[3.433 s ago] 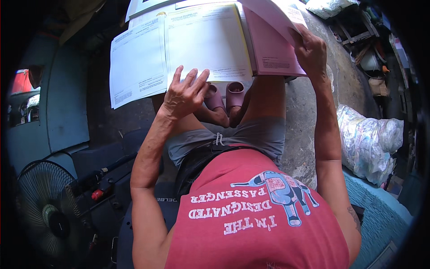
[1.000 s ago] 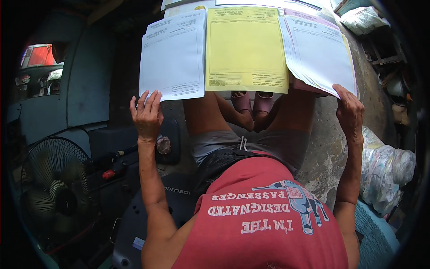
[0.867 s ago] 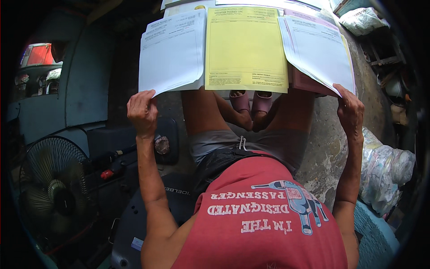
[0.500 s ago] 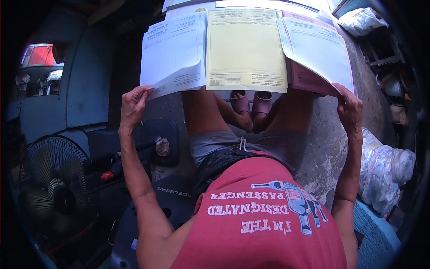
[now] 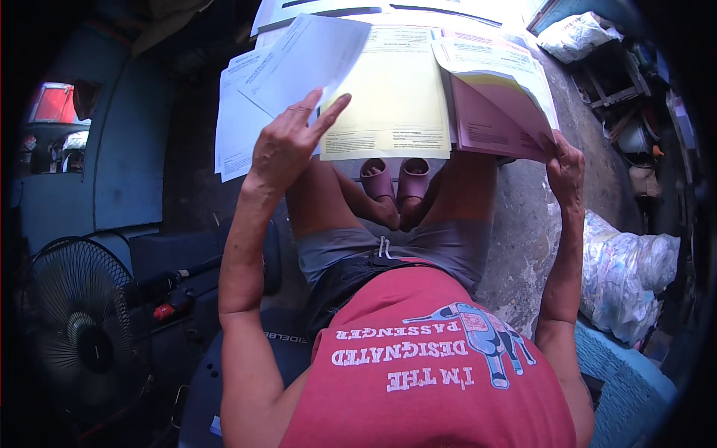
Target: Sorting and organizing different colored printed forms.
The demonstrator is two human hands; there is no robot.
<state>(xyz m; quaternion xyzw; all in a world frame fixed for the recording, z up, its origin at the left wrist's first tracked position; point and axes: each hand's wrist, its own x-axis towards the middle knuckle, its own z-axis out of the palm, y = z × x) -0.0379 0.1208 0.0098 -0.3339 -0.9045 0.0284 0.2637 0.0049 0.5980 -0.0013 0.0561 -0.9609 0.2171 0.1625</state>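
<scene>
Yellow sheet upper centre, lower edge free, between left hand, spread at tilted white sheet, grip unclear, and right hand, pinching curled sheets.

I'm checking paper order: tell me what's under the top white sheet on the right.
Under the white sheet, a strip of yellow paper and some pink paper show. The right hand holds the sheet curled; whatever lies deeper is covered.

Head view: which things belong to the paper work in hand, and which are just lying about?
In the work:
white sheets, one aslant at the left hand
yellow sheet
right stack, corner pinched by the right hand

Lying about:
fan
plastic bundle
white bag
</scene>
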